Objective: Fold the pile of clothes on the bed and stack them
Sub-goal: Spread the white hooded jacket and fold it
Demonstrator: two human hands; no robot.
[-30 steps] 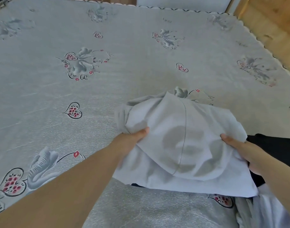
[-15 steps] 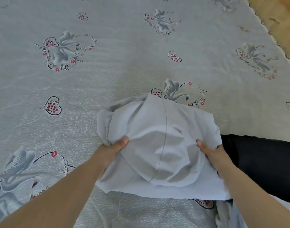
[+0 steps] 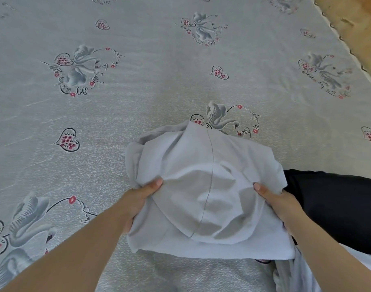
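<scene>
A pale grey hooded garment [image 3: 205,186], partly folded with its hood on top, is held just above the bed [image 3: 159,91]. My left hand [image 3: 138,199] grips its left edge, thumb on top and fingers underneath. My right hand [image 3: 279,203] grips its right edge the same way. A black garment [image 3: 338,207] lies on the bed to the right, partly under the grey one. More pale cloth [image 3: 289,275] lies bunched at the bottom right.
The bed carries a grey sheet printed with swans and hearts. A wooden floor [image 3: 353,24] shows beyond the bed's scalloped edge at the top right.
Both hands have drawn the grey garment nearer to me and closer together, and the view has tilted down. The grip on both edges is unchanged.
</scene>
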